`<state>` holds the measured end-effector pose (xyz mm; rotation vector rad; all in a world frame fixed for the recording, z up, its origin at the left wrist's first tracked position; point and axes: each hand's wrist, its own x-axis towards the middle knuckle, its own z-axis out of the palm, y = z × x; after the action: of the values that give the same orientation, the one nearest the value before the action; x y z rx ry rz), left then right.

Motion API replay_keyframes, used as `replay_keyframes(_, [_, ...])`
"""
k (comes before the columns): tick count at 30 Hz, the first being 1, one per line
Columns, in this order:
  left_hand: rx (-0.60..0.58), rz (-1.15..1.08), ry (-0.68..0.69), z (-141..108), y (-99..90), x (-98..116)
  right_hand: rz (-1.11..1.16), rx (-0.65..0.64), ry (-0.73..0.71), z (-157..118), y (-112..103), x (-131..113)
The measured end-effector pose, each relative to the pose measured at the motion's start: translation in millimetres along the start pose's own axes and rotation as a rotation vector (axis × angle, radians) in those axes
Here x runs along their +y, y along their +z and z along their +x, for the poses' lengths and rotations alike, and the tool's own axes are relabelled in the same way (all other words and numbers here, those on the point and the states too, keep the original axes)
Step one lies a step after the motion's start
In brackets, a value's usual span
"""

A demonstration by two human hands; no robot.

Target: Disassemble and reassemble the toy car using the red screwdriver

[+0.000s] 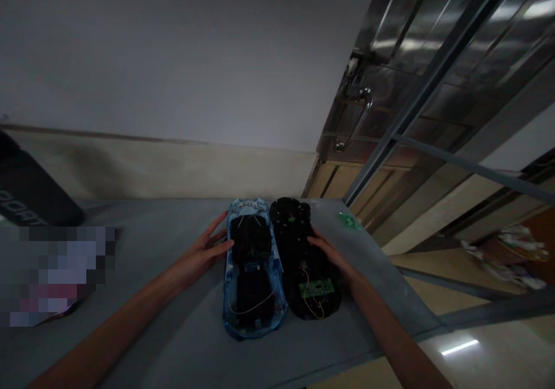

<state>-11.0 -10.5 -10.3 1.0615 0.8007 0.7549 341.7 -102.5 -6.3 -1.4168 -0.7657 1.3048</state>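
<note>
The left hand (210, 250) rested its fingers and thumb, slightly spread, on the left rim of a blue car shell (252, 266); the right hand (332, 254) touched the right edge of a black chassis (298, 241). Whether either gripped firmly, I couldn't tell. Both pieces lay side by side on the grey table (165, 227), long axes running away from the person, far ends leaning slightly left. Which end was the nose was unclear.

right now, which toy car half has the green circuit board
The long black chassis at the right hand; the blue shell shows a pale curved wire instead.
</note>
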Motion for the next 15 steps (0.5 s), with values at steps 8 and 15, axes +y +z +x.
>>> replay_keyframes(8, [-0.006, 0.008, 0.007, -1.4, -0.2, 1.6, -0.006, 0.054, 0.033, 0.5, -2.1, 6.0])
replay_keyframes(15, [-0.023, -0.020, -0.008, -4.8, 2.0, 3.6, -0.010, 0.076, 0.065, -1.7, -8.8, 5.9])
